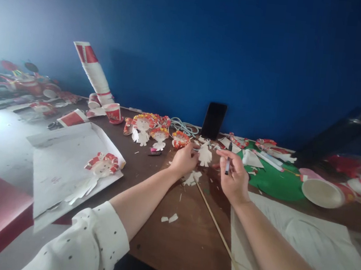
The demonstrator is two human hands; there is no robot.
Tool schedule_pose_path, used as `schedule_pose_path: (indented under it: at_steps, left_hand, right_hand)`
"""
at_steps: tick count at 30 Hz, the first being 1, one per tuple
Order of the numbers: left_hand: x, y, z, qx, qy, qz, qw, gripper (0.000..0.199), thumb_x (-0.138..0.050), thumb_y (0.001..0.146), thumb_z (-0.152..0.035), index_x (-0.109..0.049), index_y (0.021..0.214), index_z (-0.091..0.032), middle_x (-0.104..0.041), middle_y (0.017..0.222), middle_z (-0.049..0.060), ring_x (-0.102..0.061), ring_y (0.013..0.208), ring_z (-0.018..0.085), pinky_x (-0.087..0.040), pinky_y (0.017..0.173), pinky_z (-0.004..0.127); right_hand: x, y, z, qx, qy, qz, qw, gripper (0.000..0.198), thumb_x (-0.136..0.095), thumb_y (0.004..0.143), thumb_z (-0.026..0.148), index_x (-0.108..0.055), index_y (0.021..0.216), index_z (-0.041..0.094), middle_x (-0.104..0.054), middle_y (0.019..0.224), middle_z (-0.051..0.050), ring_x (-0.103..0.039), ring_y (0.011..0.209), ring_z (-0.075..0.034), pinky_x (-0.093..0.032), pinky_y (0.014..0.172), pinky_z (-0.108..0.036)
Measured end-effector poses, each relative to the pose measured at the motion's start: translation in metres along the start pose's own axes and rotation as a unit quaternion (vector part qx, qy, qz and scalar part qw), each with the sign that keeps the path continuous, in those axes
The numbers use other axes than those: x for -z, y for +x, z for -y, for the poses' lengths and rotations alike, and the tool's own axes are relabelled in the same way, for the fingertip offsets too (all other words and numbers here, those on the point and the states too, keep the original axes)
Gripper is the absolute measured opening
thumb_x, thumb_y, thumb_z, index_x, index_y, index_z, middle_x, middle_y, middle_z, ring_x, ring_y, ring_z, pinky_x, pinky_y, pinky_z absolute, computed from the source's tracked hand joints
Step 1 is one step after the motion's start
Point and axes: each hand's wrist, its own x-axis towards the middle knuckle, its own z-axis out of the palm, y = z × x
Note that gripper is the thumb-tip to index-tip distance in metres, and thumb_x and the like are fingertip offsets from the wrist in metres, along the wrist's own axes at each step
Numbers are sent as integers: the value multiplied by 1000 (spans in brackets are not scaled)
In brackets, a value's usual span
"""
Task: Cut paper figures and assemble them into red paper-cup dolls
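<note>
My left hand (185,158) has its fingers closed at the left edge of a white paper doll cutout (205,154), which shows its blank body with short arms and legs. In my right hand (235,179) is a black marker pen (228,163), pointing up between the fingers and standing just right of the doll. Another white paper scrap (192,178) lies on the brown table (184,247) below my left hand. A thin wooden stick (213,218) slants from that scrap toward the front right.
Several paper dolls with red and orange ring hair (143,124) sit at the back. A black phone (214,120) leans on the blue wall. Leaning stacked paper cups (95,74) stand left, behind a white sheet (57,169). A green sheet (272,179) and a paper cup (322,193) lie right.
</note>
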Motion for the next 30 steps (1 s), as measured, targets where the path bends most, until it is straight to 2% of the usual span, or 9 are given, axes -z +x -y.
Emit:
schedule_pose_path:
  at_steps: [4,6,11,14,21,30]
  left_hand:
    - [-1,-1,-2,-12,-35,-1,999,30,-51,81,-23,-57,110,-20,-70,84,3,-66,79,17,-49,77,28]
    - [-2,-2,-3,-17,-70,7,997,30,-52,81,-22,-56,111,-19,-70,85,4,-66,77,16,-50,76,28]
    - [-6,-4,-4,-27,-144,55,988,31,-53,82,-21,-54,113,-17,-69,85,5,-67,76,15,-51,73,26]
    - [-7,-3,-6,-18,-191,83,978,32,-54,82,-21,-54,114,-16,-68,83,6,-66,73,15,-51,69,25]
    - [-6,1,-8,77,-281,123,949,33,-56,80,-13,-54,112,-13,-68,85,7,-65,74,13,-52,64,23]
    - [-5,4,-3,83,-300,112,944,30,-60,78,-13,-58,108,-12,-66,76,5,-64,70,12,-52,64,24]
  right_hand:
    - [1,3,-6,1,-55,-41,998,32,-51,88,43,-54,111,21,-66,108,-10,-65,94,-23,-52,85,-42]
    - [2,5,-10,-16,-67,-43,997,37,-55,85,46,-54,111,20,-67,103,-11,-64,96,-24,-50,87,-42]
    - [4,7,-15,-103,-20,14,994,46,-63,77,50,-58,110,19,-68,86,-6,-64,72,-20,-53,71,-36]
    - [4,7,-16,-100,-15,7,995,42,-64,76,47,-60,107,19,-68,81,-5,-62,68,-19,-52,68,-35]
    - [3,6,-14,-98,-10,-10,995,37,-63,77,44,-60,105,20,-67,81,-4,-61,64,-17,-51,63,-32]
    - [4,5,-5,-129,-26,-2,991,35,-62,77,44,-62,103,21,-66,79,-2,-56,49,-13,-48,49,-28]
